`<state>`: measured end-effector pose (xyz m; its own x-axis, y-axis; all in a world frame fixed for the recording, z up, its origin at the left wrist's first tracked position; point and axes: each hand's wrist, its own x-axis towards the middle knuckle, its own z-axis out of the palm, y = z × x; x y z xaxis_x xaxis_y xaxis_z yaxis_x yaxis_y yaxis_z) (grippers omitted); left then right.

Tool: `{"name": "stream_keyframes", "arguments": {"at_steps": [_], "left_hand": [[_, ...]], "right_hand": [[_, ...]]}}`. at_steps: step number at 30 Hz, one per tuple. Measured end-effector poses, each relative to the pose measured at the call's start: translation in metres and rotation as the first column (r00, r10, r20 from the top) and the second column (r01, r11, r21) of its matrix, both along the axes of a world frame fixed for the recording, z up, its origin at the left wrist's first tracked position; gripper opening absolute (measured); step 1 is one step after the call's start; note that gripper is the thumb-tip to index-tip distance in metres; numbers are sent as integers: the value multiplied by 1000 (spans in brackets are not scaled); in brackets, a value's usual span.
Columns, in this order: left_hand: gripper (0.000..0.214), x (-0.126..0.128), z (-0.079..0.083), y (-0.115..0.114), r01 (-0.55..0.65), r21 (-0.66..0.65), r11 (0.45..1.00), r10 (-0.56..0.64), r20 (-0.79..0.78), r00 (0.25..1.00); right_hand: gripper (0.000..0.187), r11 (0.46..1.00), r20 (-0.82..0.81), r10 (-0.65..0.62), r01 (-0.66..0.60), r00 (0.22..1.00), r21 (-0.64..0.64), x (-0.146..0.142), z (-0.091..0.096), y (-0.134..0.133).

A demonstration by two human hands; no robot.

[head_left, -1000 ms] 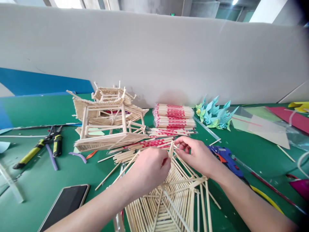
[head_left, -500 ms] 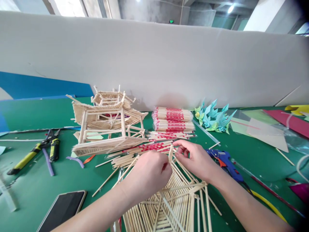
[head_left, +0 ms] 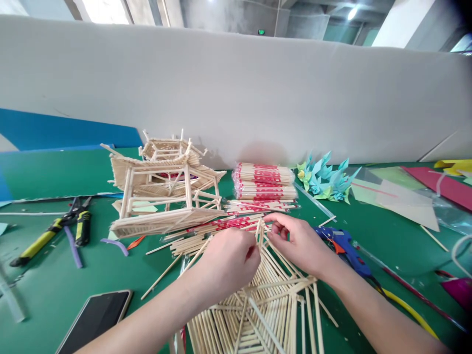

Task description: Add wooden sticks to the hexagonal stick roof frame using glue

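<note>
In the lower middle lies a frame of thin wooden sticks [head_left: 273,314], its sticks set in nested rows with a raised corner at the far end. My left hand [head_left: 230,258] is closed over the left side of that corner, and its fingertips are hidden behind the hand. On the other side my right hand [head_left: 293,241] has its index finger and thumb curled against the corner sticks. A built stick model of a tiered pavilion [head_left: 165,187] stands behind to the left. Loose sticks [head_left: 188,243] lie just beyond my left hand.
Packs of sticks [head_left: 265,182] in red-printed wrap are stacked at the back, beside blue folded-paper flowers [head_left: 326,179]. A blue glue gun [head_left: 346,253] lies right of my right hand. Yellow-handled pliers [head_left: 59,231] and a phone [head_left: 96,322] are on the left. Paper sheets [head_left: 407,201] lie far right.
My left hand has shifted very slightly left, baring a little more of the frame's corner sticks. My right hand stays at the corner, nearly still.
</note>
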<state>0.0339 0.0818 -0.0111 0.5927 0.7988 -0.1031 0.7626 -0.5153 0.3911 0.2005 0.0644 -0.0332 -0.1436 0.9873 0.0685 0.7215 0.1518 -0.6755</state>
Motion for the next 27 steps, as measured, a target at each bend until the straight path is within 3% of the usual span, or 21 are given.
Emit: {"name": "stream_keyframes", "arguments": {"at_steps": [27], "left_hand": [[19, 4, 9, 0, 43, -17, 999, -45, -98, 994]], "right_hand": [[23, 1000, -16, 15, -15, 1000, 12, -1, -1, 1]]}}
